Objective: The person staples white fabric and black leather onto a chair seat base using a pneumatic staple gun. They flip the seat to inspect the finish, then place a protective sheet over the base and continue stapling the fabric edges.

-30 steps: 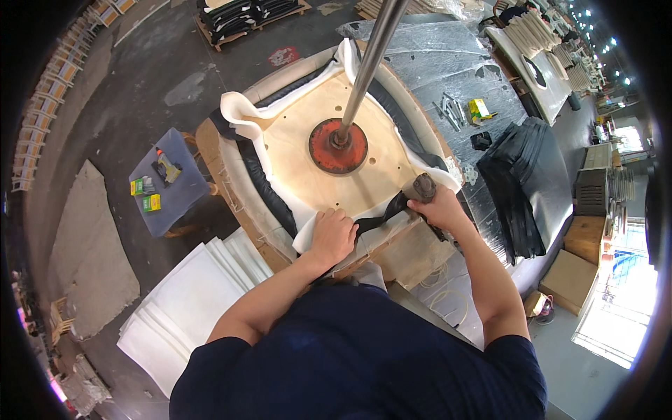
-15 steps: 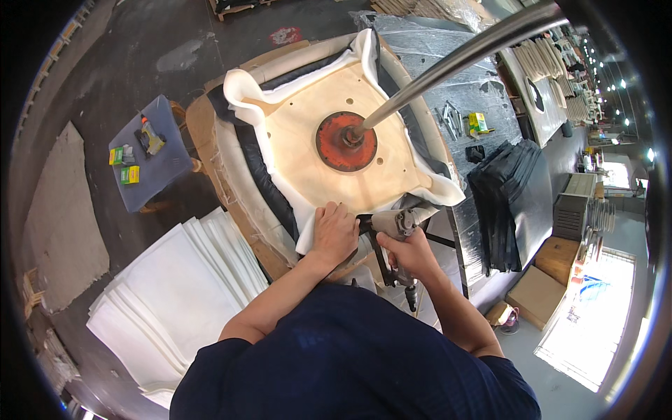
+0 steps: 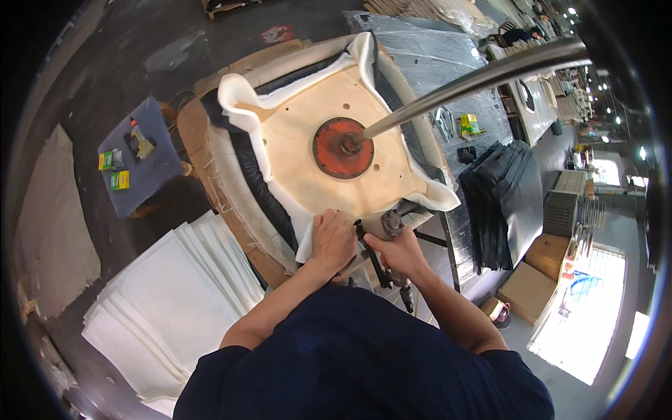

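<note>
A pale wooden board (image 3: 297,150), squarish with small holes, lies under a red round press plate (image 3: 326,155) on a metal pole (image 3: 483,82). White padding (image 3: 243,116) wraps up around the board's edges, with black cover material (image 3: 253,171) outside it. My left hand (image 3: 334,238) is closed over the padding at the near edge, fingers curled on it. Just right of it, my right hand (image 3: 400,253) grips a staple gun (image 3: 382,225) by its handle, its nose close to the near edge and my left fingers. Whether the nose touches the padding is hidden.
White padding sheets (image 3: 164,301) are stacked at the left. A blue-grey stool (image 3: 150,175) holds another staple gun (image 3: 141,145) and small boxes (image 3: 120,180). On the right, a plastic-covered table (image 3: 427,66) bears black sheets (image 3: 514,210) and a yellow-green box (image 3: 470,125).
The staple gun has moved slightly left along the near edge, closer to my left hand. My left hand stays on the padding. The whole view has shifted a little.
</note>
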A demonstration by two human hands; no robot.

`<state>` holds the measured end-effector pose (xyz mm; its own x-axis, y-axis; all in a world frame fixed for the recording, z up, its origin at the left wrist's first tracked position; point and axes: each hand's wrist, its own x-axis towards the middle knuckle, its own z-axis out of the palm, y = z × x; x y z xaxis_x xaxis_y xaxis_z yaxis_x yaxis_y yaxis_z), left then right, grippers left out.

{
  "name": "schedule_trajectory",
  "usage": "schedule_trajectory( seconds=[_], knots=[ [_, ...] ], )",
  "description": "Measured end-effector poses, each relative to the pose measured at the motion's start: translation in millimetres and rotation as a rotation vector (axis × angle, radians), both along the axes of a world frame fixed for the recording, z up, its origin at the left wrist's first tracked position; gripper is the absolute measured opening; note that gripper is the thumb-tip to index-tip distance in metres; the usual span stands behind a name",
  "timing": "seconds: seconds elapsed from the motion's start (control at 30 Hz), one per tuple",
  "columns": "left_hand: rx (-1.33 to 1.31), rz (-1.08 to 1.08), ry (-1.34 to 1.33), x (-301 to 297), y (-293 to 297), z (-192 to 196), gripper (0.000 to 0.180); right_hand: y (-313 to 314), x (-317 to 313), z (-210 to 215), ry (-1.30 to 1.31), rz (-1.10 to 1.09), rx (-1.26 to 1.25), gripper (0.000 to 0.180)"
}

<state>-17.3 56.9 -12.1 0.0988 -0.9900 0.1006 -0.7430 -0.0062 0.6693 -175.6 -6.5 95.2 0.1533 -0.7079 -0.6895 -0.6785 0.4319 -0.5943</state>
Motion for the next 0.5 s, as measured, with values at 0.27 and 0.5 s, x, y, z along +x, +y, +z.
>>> schedule_trajectory(
  seconds=[0.27, 0.5],
  knots=[
    [0.102, -0.077, -0.061, 9, -10, 16, 0.018, 14, -18, 7, -0.057, -0.022, -0.164, 0.042],
    [-0.152, -0.263, 0.099, -25, -66, 9, 0.030, 23, -90, 0, -0.306, -0.394, -0.237, 0.029]
  ],
)
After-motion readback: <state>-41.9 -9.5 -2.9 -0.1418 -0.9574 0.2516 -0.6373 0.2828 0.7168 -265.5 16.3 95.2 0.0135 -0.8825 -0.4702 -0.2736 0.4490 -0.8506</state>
